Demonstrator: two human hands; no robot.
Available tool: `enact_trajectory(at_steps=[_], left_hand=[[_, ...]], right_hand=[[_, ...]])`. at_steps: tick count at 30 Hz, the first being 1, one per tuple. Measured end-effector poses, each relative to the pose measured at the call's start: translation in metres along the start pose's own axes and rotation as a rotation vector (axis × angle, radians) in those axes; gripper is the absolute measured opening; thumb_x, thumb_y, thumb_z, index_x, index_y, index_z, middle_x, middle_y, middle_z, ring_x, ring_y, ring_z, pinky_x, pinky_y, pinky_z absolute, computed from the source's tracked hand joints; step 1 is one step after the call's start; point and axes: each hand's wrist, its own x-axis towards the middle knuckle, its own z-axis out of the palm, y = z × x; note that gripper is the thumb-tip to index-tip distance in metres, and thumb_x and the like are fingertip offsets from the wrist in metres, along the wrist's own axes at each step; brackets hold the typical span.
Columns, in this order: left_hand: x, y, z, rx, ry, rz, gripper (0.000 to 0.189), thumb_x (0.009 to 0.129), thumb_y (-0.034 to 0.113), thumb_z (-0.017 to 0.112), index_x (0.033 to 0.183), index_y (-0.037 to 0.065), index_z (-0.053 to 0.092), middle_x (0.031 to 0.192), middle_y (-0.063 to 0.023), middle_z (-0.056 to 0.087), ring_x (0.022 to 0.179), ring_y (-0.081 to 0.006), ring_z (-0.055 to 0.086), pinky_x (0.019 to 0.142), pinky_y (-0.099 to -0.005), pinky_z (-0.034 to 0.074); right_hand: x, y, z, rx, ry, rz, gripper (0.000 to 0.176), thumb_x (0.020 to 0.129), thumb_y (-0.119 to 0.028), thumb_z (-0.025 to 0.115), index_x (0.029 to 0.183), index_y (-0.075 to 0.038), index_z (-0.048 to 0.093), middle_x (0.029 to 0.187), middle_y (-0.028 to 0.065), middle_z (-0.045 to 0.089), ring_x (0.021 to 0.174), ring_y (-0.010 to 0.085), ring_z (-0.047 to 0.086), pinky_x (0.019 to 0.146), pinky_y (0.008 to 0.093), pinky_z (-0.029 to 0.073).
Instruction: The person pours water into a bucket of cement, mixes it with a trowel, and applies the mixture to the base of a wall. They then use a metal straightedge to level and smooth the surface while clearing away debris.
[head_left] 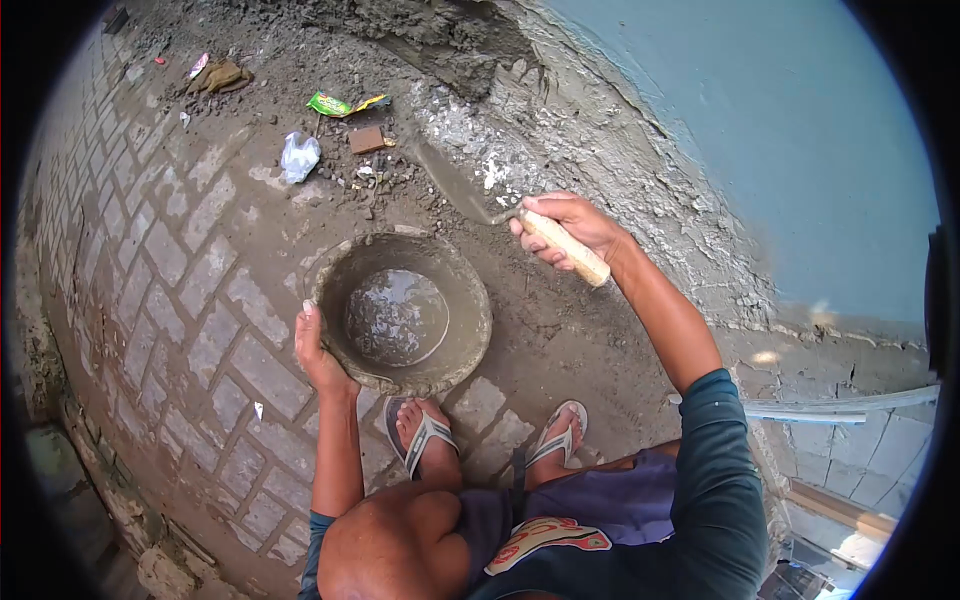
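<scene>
A round, mud-coated basin (468,345) rests on the ground in front of the feet, with a shallow layer of wet grey mix at its bottom. My left hand (318,350) is at the basin's left rim, thumb up and fingers hidden behind the wall. Up and to the right of the basin, my right hand (572,232) is wrapped round the pale wooden handle of a trowel (455,183). The trowel's blade points up and left, near the rough base of the wall, and is slightly blurred.
Brick paving (263,380) spreads to the left. A plastic bag (300,157), a green wrapper (330,104) and a brick piece (367,139) lie beyond the basin. Rough mortar (640,190) borders the blue-grey wall (800,130). Sandalled feet are just below the basin.
</scene>
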Motion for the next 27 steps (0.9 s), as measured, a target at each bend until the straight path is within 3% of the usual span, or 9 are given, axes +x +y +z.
enact_trajectory(at_steps=[4,9,11,12,14,18,21,24,27], left_hand=[[0.005,-0.005,0.001,0.053,0.062,0.031,0.037,0.103,0.031,0.044,0.121,0.002,0.057,0.117,-0.009,0.064,0.105,-0.0209,0.063,0.092,-0.0355,0.05],[0.004,-0.009,0.033,0.285,0.125,0.215,0.019,0.101,0.025,0.055,0.098,0.007,0.055,0.093,0.0019,0.054,0.089,-0.0074,0.046,0.086,-0.0225,0.034],[0.012,-0.013,0.037,0.319,0.11,0.197,0.019,0.099,0.026,0.058,0.097,0.007,0.055,0.092,0.0021,0.054,0.087,-0.0072,0.046,0.085,-0.0227,0.035],[0.016,-0.014,0.039,0.343,0.095,0.183,0.02,0.098,0.026,0.061,0.096,0.007,0.055,0.091,0.0023,0.055,0.086,-0.0071,0.046,0.084,-0.0229,0.036],[0.011,-0.005,0.061,0.403,0.075,0.174,0.023,0.095,0.027,0.065,0.095,0.006,0.056,0.09,0.002,0.055,0.085,-0.0076,0.046,0.082,-0.0231,0.036],[-0.004,-0.006,0.075,0.547,-0.063,0.212,0.034,0.084,0.019,0.078,0.105,0.0,0.059,0.098,-0.004,0.062,0.089,-0.0109,0.054,0.085,-0.0264,0.043],[-0.007,-0.01,0.074,0.508,-0.124,0.183,0.035,0.083,0.013,0.077,0.108,-0.002,0.058,0.102,-0.0062,0.064,0.092,-0.0121,0.057,0.088,-0.0279,0.045],[-0.006,-0.01,0.064,0.517,-0.103,0.229,0.033,0.084,0.013,0.076,0.107,-0.002,0.058,0.102,-0.0059,0.064,0.091,-0.0122,0.057,0.087,-0.0278,0.045],[-0.005,-0.004,0.05,0.451,-0.024,0.155,0.034,0.083,0.014,0.077,0.106,-0.002,0.058,0.104,-0.0065,0.064,0.094,-0.0128,0.057,0.088,-0.0287,0.045]], right_hand=[[-0.047,-0.023,-0.055,0.24,0.15,-0.277,0.039,0.103,-0.035,0.043,0.1,0.002,0.056,0.066,0.003,0.049,0.046,0.008,0.047,0.035,0.022,0.042],[-0.134,-0.026,-0.008,-0.263,0.369,-0.427,0.037,0.102,-0.033,0.046,0.098,0.002,0.058,0.072,0.0061,0.054,0.055,0.0085,0.054,0.04,0.0231,0.045],[-0.129,-0.02,0.009,-0.903,0.518,-0.286,0.033,0.098,-0.029,0.052,0.097,0.002,0.06,0.076,0.0117,0.061,0.06,0.0166,0.061,0.051,0.0314,0.051],[-0.121,-0.012,0.016,-0.892,0.511,-0.286,0.033,0.098,-0.029,0.052,0.097,0.002,0.06,0.076,0.0117,0.061,0.06,0.0166,0.061,0.051,0.0314,0.051],[-0.092,0.009,0.038,-1.851,0.436,-0.341,0.036,0.094,-0.028,0.058,0.106,0.005,0.062,0.083,0.0189,0.064,0.068,0.0295,0.065,0.064,0.0404,0.052],[-0.02,0.048,0.081,-2.089,0.432,-0.181,0.023,0.089,-0.019,0.059,0.096,0.002,0.066,0.092,0.0216,0.067,0.077,0.0359,0.068,0.066,0.0457,0.053],[0.025,0.053,0.092,-2.048,0.378,-0.313,0.015,0.083,-0.011,0.06,0.08,-0.001,0.07,0.08,0.0174,0.069,0.073,0.0337,0.07,0.062,0.044,0.055],[0.054,0.038,0.088,-1.979,0.166,-0.2,0.016,0.081,-0.012,0.061,0.076,0.0,0.071,0.075,0.0192,0.069,0.074,0.0331,0.071,0.06,0.0436,0.055],[0.073,0.017,0.076,-1.904,-0.1,0.383,0.022,0.082,-0.015,0.055,0.071,0.004,0.062,0.069,0.0214,0.065,0.06,0.0282,0.067,0.049,0.044,0.048]])
